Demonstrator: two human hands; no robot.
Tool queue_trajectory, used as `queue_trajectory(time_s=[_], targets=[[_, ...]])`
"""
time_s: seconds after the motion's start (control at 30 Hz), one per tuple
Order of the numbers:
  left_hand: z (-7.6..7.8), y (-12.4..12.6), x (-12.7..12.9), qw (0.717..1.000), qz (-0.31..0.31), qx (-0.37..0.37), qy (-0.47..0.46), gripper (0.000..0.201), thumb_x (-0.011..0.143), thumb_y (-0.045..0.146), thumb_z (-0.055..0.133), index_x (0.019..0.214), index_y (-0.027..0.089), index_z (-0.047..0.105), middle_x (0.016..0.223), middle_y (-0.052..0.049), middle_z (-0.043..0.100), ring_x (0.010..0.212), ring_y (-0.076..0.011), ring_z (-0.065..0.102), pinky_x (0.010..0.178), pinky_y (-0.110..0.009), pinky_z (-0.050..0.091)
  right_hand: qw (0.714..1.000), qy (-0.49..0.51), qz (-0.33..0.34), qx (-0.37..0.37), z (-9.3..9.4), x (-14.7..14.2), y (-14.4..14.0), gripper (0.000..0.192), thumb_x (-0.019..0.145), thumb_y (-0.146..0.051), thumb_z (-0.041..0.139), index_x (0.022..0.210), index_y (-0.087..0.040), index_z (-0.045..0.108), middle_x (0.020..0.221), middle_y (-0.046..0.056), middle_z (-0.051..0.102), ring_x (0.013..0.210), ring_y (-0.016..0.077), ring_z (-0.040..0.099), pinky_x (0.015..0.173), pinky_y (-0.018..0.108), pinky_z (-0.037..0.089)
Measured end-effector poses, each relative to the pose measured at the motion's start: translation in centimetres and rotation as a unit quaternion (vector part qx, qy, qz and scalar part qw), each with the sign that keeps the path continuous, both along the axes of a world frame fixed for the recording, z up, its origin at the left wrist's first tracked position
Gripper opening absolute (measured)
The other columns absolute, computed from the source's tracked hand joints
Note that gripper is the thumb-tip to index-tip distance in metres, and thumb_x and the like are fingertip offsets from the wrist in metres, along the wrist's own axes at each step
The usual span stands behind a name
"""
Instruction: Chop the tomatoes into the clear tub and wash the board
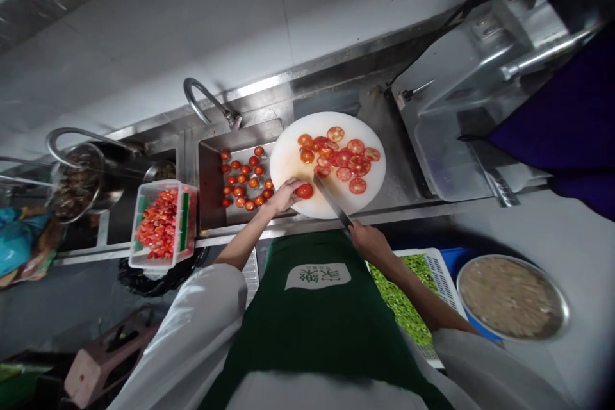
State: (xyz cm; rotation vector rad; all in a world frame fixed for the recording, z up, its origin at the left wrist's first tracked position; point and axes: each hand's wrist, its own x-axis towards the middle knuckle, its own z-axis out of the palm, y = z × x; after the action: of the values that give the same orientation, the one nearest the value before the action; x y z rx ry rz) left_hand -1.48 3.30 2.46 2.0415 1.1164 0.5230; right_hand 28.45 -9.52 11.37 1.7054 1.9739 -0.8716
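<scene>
On the round white cutting board (288, 141), my left hand (284, 195) is closed around a red tomato (304, 191) near the board's front left edge. My right hand (369, 242) grips the handle of a knife (334, 202), whose blade slants over the board with its tip just right of that tomato. Tomato slices (343, 157) lie spread across the board's middle and right side. Left of the board, several whole tomatoes (253, 183) rest in the steel sink (210, 170), whose right side the board partly covers.
A clear tub (139, 205) of chopped tomato stands left of the sink. Curved faucets (195, 93) rise behind. At lower right are a white basket (444, 275) of chopped greens and a round metal pan (565, 314) of pale contents. A slicing machine (451, 77) stands at right.
</scene>
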Motion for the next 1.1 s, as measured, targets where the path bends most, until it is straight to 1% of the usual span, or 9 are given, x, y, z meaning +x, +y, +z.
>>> queue_trajectory(time_s=[0.1,0.2,0.3,0.4,0.5,0.6,0.87,0.97,1.1], targets=[[-1.5,-2.7,1.6,0.990,0.136,0.016,-0.041,0.048,0.088,0.035,0.086,0.131,0.024,0.069,0.119,-0.009,0.064,0.108,-0.0242,0.069,0.103,-0.047,0.063,1.000,0.005,0.001,0.007,-0.5,-1.1,0.1,0.040,0.114,-0.028,0.029,0.129,-0.011,0.063,0.104,0.020,0.078,0.104,0.0290,0.078,0.086,0.033,0.053],[-2.1,-4.9,2.3,0.978,0.197,0.049,-0.054,0.046,0.092,0.039,0.083,0.132,0.022,0.066,0.119,-0.010,0.062,0.107,-0.0240,0.068,0.098,-0.045,0.063,1.000,-0.001,0.003,0.003,-0.2,-1.4,0.3,0.040,0.114,-0.028,0.029,0.131,-0.011,0.061,0.103,0.019,0.079,0.105,0.0299,0.078,0.087,0.034,0.053],[-1.7,-5.6,2.0,0.976,0.181,0.111,-0.044,0.036,0.097,0.037,0.077,0.126,0.020,0.067,0.121,-0.012,0.061,0.117,-0.0262,0.065,0.104,-0.045,0.060,1.000,-0.020,0.015,0.011,0.9,-1.3,0.0,0.041,0.115,-0.029,0.027,0.133,-0.013,0.060,0.102,0.018,0.079,0.103,0.0307,0.079,0.085,0.035,0.054],[-1.0,-5.0,1.6,0.980,0.117,0.157,-0.017,0.023,0.100,0.033,0.071,0.118,0.019,0.068,0.126,-0.014,0.061,0.123,-0.0276,0.060,0.108,-0.046,0.058,0.998,-0.043,0.031,0.014,2.4,-1.4,-0.8,0.043,0.116,-0.030,0.024,0.133,-0.014,0.060,0.096,0.017,0.079,0.099,0.0306,0.080,0.083,0.034,0.054],[-0.7,-4.1,1.7,0.986,0.058,0.152,0.026,0.014,0.102,0.027,0.065,0.113,0.021,0.069,0.124,-0.012,0.063,0.118,-0.0265,0.060,0.104,-0.045,0.059,0.998,-0.049,0.044,0.007,3.8,-1.7,-1.5,0.044,0.116,-0.030,0.023,0.131,-0.013,0.060,0.096,0.017,0.079,0.098,0.0308,0.081,0.083,0.034,0.054],[-0.8,-3.6,2.1,0.988,0.037,0.144,0.036,0.013,0.101,0.023,0.063,0.112,0.021,0.070,0.121,-0.011,0.063,0.114,-0.0251,0.060,0.101,-0.044,0.060,0.998,-0.056,0.038,-0.006,4.4,-2.2,-1.6,0.042,0.115,-0.030,0.024,0.129,-0.012,0.060,0.096,0.019,0.079,0.099,0.0316,0.080,0.084,0.035,0.054],[-0.7,-3.6,2.0,0.993,0.041,0.113,-0.009,0.013,0.103,0.028,0.062,0.112,0.023,0.070,0.124,-0.011,0.064,0.117,-0.0259,0.061,0.106,-0.046,0.058,0.998,-0.022,0.022,-0.050,1.5,-4.2,0.8,0.040,0.114,-0.022,0.027,0.136,-0.009,0.058,0.112,0.022,0.078,0.111,0.0315,0.078,0.091,0.037,0.054],[-0.6,-3.9,2.0,0.993,0.060,0.103,-0.015,0.015,0.102,0.028,0.064,0.114,0.021,0.070,0.125,-0.013,0.065,0.120,-0.0267,0.061,0.108,-0.046,0.057,0.999,-0.032,0.026,-0.027,2.0,-4.0,0.8,0.041,0.115,-0.026,0.025,0.133,-0.011,0.059,0.110,0.021,0.078,0.109,0.0316,0.078,0.090,0.036,0.054],[-0.4,-4.6,1.9,0.988,0.110,0.103,-0.019,0.012,0.102,0.026,0.063,0.110,0.021,0.071,0.120,-0.013,0.066,0.117,-0.0262,0.062,0.107,-0.045,0.056,0.999,-0.040,0.031,-0.010,3.9,-3.5,-0.4,0.042,0.116,-0.029,0.024,0.131,-0.012,0.060,0.099,0.019,0.079,0.103,0.0315,0.080,0.087,0.035,0.054]])
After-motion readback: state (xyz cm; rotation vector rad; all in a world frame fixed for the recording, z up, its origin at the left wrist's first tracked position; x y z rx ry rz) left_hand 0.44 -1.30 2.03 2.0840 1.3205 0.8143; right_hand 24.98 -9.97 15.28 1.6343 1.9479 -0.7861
